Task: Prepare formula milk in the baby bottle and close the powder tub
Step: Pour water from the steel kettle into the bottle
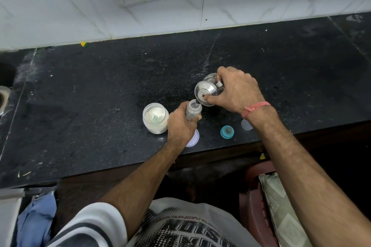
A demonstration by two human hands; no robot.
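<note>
Pouring water from a tilted steel vessel (207, 91), a person fills an open baby bottle (193, 108) at the near edge of a black stone counter (100, 96), the water step of making formula milk evidently in hand. The right hand (235, 91) has its grip clamped on the vessel, thumb pressed on the rim and fingers wrapped over the body, with the lip held just above the bottle's mouth, where a thin clear stream seems to fall. The left hand (181, 124) has its grip closed around the bottle's lower half, holding it upright just beside the powder tub (155, 118). That tub stands open, white powder showing inside with a pale scoop (155, 116) half buried in it. A white lid (193, 138), likely the tub's, lies flat on the counter partly hidden under the left wrist. The teal teat collar (227, 131) and a clear cap (247, 124) rest apart to the right, near the counter's front edge. How full the bottle is cannot be told from this angle. The next move, by this reading, calls for righting the vessel and setting it down, spooning in powder, screwing on the collar, then pressing the lid back on the tub.
</note>
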